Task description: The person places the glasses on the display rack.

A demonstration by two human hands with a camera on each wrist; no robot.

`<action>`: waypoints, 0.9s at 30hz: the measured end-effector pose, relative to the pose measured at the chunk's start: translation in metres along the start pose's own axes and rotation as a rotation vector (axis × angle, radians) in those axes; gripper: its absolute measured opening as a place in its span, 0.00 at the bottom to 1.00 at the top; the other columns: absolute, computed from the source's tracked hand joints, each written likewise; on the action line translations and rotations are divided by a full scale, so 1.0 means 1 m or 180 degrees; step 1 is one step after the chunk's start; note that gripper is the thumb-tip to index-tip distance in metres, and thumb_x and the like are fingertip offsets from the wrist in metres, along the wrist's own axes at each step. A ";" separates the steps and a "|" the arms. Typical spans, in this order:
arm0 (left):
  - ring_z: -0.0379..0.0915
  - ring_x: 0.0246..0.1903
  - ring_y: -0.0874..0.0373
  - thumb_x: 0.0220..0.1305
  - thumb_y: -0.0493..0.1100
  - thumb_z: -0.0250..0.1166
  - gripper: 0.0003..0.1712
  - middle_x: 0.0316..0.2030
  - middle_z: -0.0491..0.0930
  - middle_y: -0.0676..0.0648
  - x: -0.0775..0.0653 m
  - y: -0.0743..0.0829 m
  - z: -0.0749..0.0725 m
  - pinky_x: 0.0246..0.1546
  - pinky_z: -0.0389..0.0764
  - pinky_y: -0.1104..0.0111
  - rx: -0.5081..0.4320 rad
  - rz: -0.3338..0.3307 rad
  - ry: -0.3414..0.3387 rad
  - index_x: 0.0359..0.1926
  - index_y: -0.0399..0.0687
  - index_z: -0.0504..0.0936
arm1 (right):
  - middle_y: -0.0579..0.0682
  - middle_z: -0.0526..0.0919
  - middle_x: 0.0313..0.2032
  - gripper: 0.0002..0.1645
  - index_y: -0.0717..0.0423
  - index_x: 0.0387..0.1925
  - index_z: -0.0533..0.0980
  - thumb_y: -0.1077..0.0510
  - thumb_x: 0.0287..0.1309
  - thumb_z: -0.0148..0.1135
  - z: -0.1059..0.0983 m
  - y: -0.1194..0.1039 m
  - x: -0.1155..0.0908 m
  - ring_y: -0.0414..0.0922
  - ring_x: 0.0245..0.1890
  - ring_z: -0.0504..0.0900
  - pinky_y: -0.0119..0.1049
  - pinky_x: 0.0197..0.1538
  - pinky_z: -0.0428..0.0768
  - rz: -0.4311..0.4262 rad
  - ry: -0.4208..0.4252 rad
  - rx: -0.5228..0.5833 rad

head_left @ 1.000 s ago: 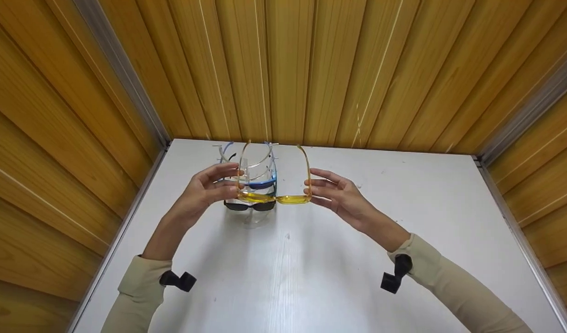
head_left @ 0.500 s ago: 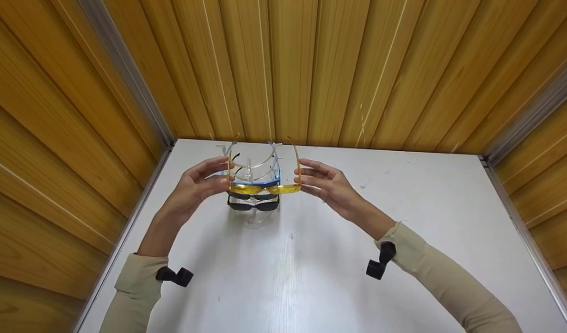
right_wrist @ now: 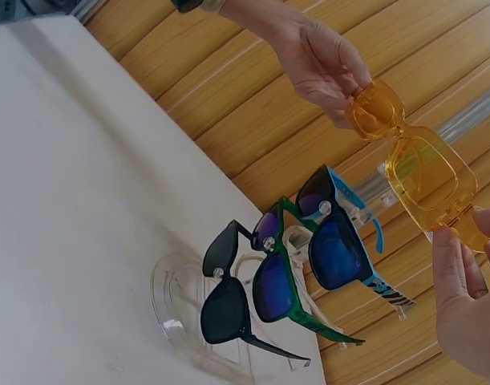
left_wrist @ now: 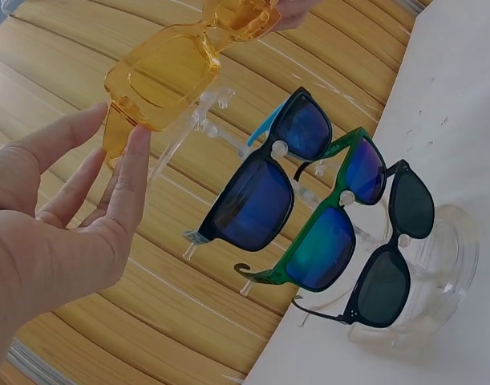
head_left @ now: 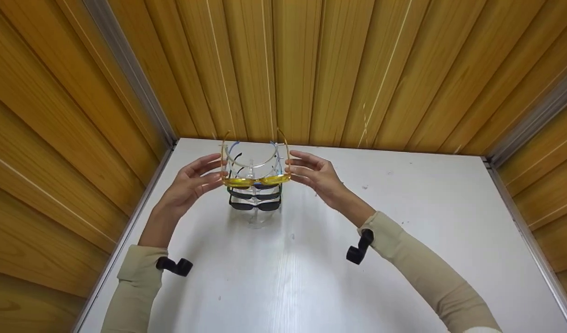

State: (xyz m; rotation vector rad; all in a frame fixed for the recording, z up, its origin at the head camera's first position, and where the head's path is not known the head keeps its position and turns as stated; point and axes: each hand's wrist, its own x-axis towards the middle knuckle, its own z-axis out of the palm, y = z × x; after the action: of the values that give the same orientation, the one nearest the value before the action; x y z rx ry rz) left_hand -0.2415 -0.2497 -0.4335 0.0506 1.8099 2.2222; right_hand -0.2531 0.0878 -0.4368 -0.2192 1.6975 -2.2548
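My left hand (head_left: 184, 185) pinches one side of a pair of yellow see-through sunglasses (head_left: 239, 182) near the hinge, thumb on one face of the temple and fingers on the other. On the opposite side, my right hand (head_left: 318, 173) holds the other temple the same way. The temples are unfolded and point away from me. In both wrist views the yellow pair is level with the top of a clear plastic display stand (left_wrist: 461, 257), above blue-and-black sunglasses (left_wrist: 253, 204), green-framed sunglasses (left_wrist: 321, 249) and black sunglasses (left_wrist: 385, 285) stacked on it.
The stand rests toward the back left of a white table (head_left: 283, 277). Wood-look panels (head_left: 292, 69) rise behind and along both sides, with metal posts (head_left: 126, 64) in the corners. Each sleeve carries a black wrist mount (head_left: 175, 266).
Both hands have carried the yellow sunglasses leftward and farther back, from right of the stand to in line with it. The pairs on the stand have stayed put.
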 end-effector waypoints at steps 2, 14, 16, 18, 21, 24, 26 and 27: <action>0.82 0.56 0.57 0.66 0.32 0.69 0.35 0.59 0.79 0.50 0.004 -0.001 -0.004 0.57 0.85 0.66 -0.0082 0.0001 0.0031 0.72 0.45 0.70 | 0.49 0.85 0.52 0.30 0.62 0.69 0.71 0.67 0.67 0.63 0.002 0.003 0.007 0.41 0.50 0.87 0.37 0.61 0.84 -0.0035 0.0023 0.0007; 0.84 0.53 0.58 0.65 0.33 0.69 0.24 0.55 0.84 0.52 0.019 -0.011 -0.015 0.58 0.84 0.67 -0.0512 -0.0006 0.0258 0.62 0.48 0.82 | 0.49 0.86 0.50 0.26 0.64 0.66 0.74 0.68 0.68 0.62 0.014 0.014 0.022 0.41 0.50 0.86 0.39 0.63 0.83 0.0081 0.0258 0.0211; 0.83 0.54 0.59 0.64 0.35 0.71 0.20 0.54 0.85 0.54 0.021 -0.012 -0.013 0.58 0.84 0.68 -0.0497 -0.0020 0.0338 0.57 0.51 0.85 | 0.50 0.86 0.51 0.25 0.64 0.65 0.74 0.68 0.68 0.61 0.015 0.015 0.023 0.41 0.50 0.86 0.38 0.63 0.82 0.0092 0.0320 0.0270; 0.83 0.54 0.60 0.63 0.36 0.73 0.19 0.53 0.85 0.54 0.022 -0.012 -0.012 0.58 0.83 0.68 -0.0492 -0.0035 0.0387 0.55 0.52 0.86 | 0.50 0.85 0.52 0.24 0.64 0.65 0.74 0.67 0.68 0.61 0.016 0.016 0.023 0.41 0.51 0.86 0.38 0.64 0.82 0.0106 0.0380 0.0289; 0.83 0.54 0.60 0.62 0.37 0.73 0.20 0.54 0.84 0.53 0.022 -0.013 -0.009 0.58 0.83 0.68 -0.0465 -0.0035 0.0430 0.55 0.50 0.86 | 0.53 0.83 0.56 0.23 0.64 0.64 0.75 0.67 0.69 0.61 0.016 0.018 0.022 0.41 0.52 0.85 0.37 0.65 0.81 0.0125 0.0442 0.0275; 0.83 0.54 0.60 0.63 0.37 0.72 0.19 0.56 0.83 0.52 0.021 -0.014 -0.007 0.59 0.83 0.68 -0.0409 -0.0014 0.0426 0.55 0.50 0.86 | 0.54 0.81 0.58 0.23 0.64 0.64 0.74 0.66 0.69 0.62 0.015 0.020 0.021 0.41 0.52 0.85 0.37 0.66 0.80 0.0146 0.0474 0.0261; 0.82 0.54 0.60 0.65 0.37 0.71 0.18 0.56 0.83 0.52 0.020 -0.015 -0.007 0.59 0.83 0.68 -0.0369 0.0007 0.0421 0.56 0.50 0.86 | 0.56 0.81 0.58 0.23 0.64 0.64 0.75 0.67 0.68 0.62 0.015 0.021 0.020 0.41 0.52 0.85 0.37 0.66 0.80 0.0162 0.0472 0.0278; 0.82 0.54 0.60 0.64 0.37 0.72 0.19 0.55 0.83 0.53 0.019 -0.015 -0.007 0.59 0.83 0.68 -0.0356 0.0008 0.0421 0.56 0.50 0.85 | 0.55 0.81 0.58 0.23 0.64 0.64 0.75 0.67 0.68 0.62 0.015 0.022 0.019 0.41 0.53 0.85 0.38 0.66 0.80 0.0174 0.0467 0.0282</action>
State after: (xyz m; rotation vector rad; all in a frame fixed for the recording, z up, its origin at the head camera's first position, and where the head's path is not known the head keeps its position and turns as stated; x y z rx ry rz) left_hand -0.2582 -0.2489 -0.4522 -0.1193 1.7466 2.3751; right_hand -0.2634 0.0627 -0.4545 0.0131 1.6471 -2.3498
